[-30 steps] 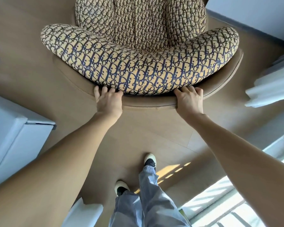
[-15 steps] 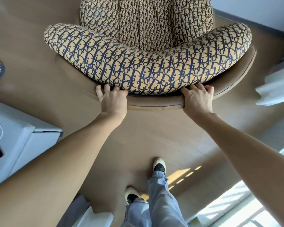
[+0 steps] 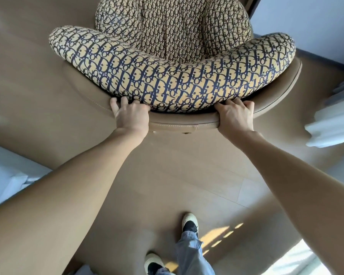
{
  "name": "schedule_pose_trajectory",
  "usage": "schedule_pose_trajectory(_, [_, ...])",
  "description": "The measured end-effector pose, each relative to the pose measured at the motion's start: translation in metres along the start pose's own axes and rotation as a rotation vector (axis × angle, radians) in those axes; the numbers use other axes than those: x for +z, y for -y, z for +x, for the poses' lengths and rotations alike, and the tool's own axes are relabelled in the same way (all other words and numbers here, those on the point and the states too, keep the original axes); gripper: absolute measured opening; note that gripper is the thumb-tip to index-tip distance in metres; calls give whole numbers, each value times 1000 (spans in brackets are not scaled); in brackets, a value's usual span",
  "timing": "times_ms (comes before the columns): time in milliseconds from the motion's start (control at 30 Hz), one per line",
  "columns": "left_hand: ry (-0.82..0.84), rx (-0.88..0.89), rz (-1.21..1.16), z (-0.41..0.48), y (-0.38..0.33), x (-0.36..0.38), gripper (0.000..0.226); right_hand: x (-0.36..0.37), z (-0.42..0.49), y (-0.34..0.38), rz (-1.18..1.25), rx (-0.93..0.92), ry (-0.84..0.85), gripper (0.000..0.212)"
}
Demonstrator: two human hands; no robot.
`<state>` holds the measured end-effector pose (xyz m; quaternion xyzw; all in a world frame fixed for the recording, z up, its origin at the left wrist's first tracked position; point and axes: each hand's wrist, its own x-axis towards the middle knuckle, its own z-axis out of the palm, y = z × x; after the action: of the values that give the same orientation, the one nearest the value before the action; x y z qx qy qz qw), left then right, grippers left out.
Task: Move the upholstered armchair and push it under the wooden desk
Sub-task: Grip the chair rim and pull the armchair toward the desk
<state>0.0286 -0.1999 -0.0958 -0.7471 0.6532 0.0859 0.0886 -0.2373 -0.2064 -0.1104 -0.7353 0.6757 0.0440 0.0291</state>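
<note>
The upholstered armchair [image 3: 173, 76] fills the upper middle of the head view, seen from behind and above. Its padding is beige with a dark blue letter pattern, and its outer shell is tan leather. My left hand [image 3: 130, 115] grips the top rim of the backrest, left of centre, with its fingers curled over the edge. My right hand [image 3: 235, 116] grips the same rim further right. Both arms are stretched out in front of me. The wooden desk is not in view.
Tan wood floor [image 3: 187, 175] runs all around. White furniture [image 3: 10, 175] stands at the left edge. A white stepped object [image 3: 334, 126] sits at the right. A pale wall [image 3: 306, 20] with dark skirting lies beyond the chair at top right. My feet [image 3: 189, 223] are below.
The chair and both hands have shifted rightward and slightly down in the view. The white furniture at the left has slid toward the frame edge. My grip is unchanged.
</note>
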Motion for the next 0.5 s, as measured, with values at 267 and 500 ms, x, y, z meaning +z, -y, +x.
schedule_pose_trajectory(267, [-20, -6, 27, 82, -1, -15, 46, -10, 79, 5, -13, 10, 17, 30])
schedule_pose_trajectory(500, [-32, -12, 28, 150, -11, -32, 48, -18, 151, -1, -34, 7, 26, 29])
